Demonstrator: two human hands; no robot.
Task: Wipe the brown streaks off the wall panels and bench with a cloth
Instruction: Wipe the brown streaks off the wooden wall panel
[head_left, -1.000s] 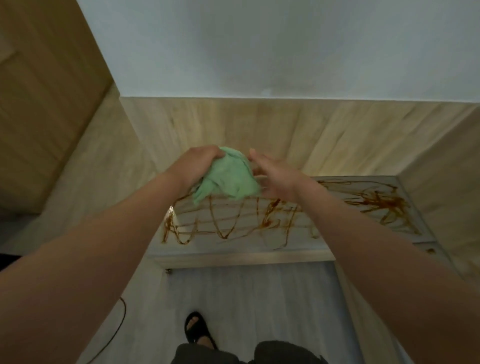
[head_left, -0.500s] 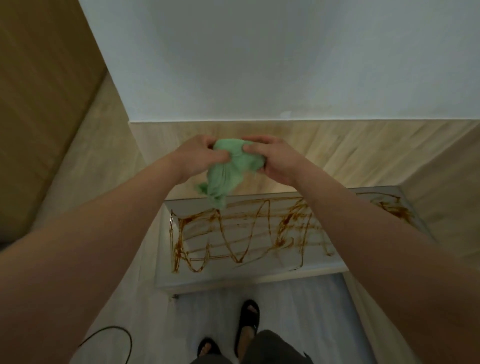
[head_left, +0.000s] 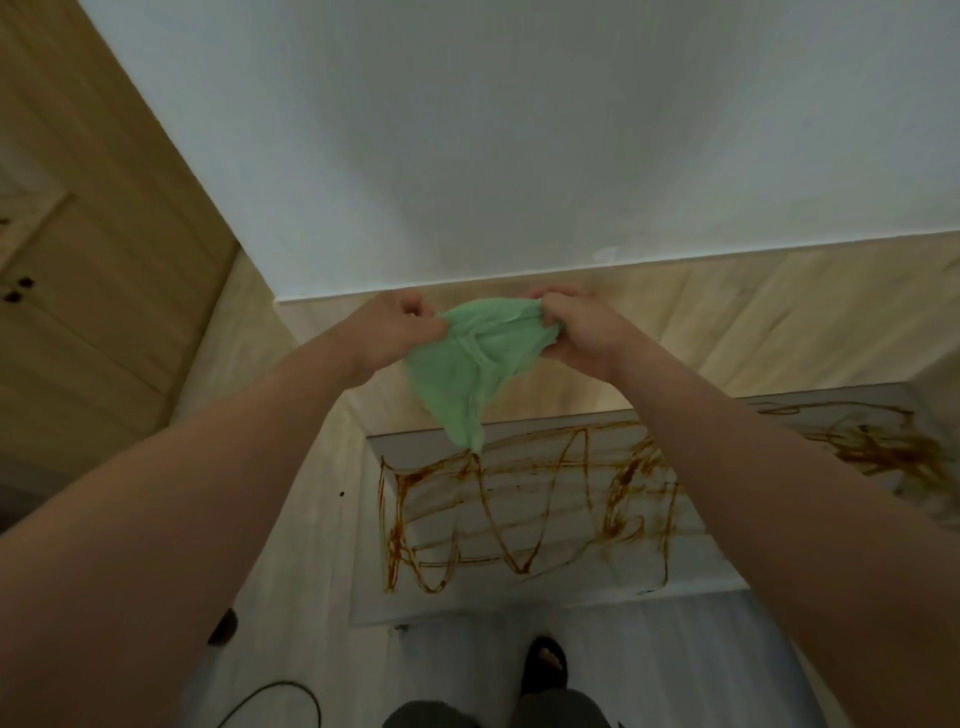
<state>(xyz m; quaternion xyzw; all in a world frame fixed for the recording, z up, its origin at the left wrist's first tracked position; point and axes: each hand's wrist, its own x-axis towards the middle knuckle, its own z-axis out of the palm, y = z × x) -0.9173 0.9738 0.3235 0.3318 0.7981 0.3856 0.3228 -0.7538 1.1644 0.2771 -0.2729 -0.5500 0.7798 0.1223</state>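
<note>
Cloth (head_left: 475, 358), one, pinched between two hands above streaked bench (head_left: 691, 577)

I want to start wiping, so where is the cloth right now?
In the head view the green cloth hangs mid-frame, stretched between the left hand and right hand, above the streaked bench.

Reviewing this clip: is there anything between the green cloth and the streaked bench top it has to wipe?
Nothing visible. The green cloth hangs stretched between the left hand and right hand, raised in front of the wall panel. The bench below carries only the brown streaks; no object lies on it.
</note>
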